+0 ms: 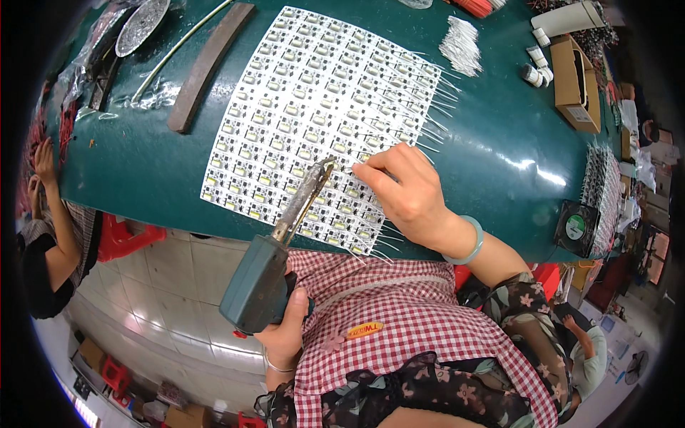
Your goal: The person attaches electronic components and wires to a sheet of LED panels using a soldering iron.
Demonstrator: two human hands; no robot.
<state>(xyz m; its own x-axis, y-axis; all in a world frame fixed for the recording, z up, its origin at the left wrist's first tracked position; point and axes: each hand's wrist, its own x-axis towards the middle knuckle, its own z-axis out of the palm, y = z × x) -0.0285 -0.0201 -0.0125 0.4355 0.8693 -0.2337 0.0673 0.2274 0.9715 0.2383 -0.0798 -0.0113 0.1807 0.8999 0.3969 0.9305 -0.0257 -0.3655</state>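
A large white sheet of LED circuit boards (285, 107) lies on the green table in front of me. Many thin white wires (434, 118) stick out along its right side. My left hand (287, 324) grips a dark soldering gun (253, 285) by its handle. The gun's tip rests over the lower middle of the sheet, touching or just above one board. Beside that tip, my right hand (407, 189) is closed in a pinch on a thin white wire (349, 169), whose end lies near the board's contacts.
A dark bar (209, 71) lies left of the sheet. White wire pieces (461, 46) are piled beyond its right corner. Farther right are small white bottles (536, 55), a cardboard box (575, 85) and a black fan (576, 227). A co-worker's arm (61, 221) reaches in at left.
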